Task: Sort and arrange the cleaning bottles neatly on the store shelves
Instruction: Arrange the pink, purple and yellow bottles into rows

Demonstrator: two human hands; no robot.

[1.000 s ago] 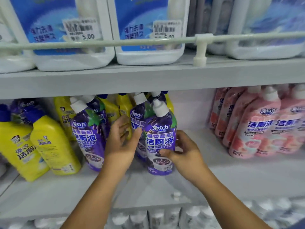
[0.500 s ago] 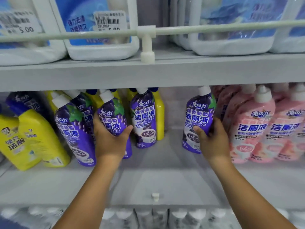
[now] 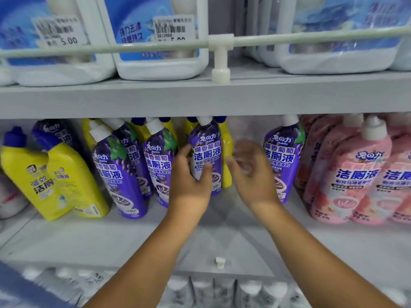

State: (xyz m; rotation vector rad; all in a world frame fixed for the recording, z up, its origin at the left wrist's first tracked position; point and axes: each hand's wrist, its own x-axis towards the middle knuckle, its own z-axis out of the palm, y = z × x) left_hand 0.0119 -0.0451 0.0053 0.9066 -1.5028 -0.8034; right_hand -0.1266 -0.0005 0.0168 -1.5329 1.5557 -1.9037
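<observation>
Head view, left hand (image 3: 189, 181): I see it at about 9 o'clock of the middle purple bottle (image 3: 206, 156), thumb and fingers curled round its lower body; I judge this steadies it for a shift.
Head view, right hand (image 3: 251, 174): blurred, fingers spread and holding nothing, between that bottle and the lone purple bottle (image 3: 282, 161) at its 3 o'clock.
Lone purple bottle: stands just beside the pink bottles (image 3: 355, 174), well apart from the purple group (image 3: 124, 172); I judge it starts a new purple row.
Yellow bottles (image 3: 55, 181): at 9 o'clock, leaning; others stand behind the purple ones, so sorting is unfinished.
Shelf (image 3: 222, 236): bare gap in front of both hands.
</observation>
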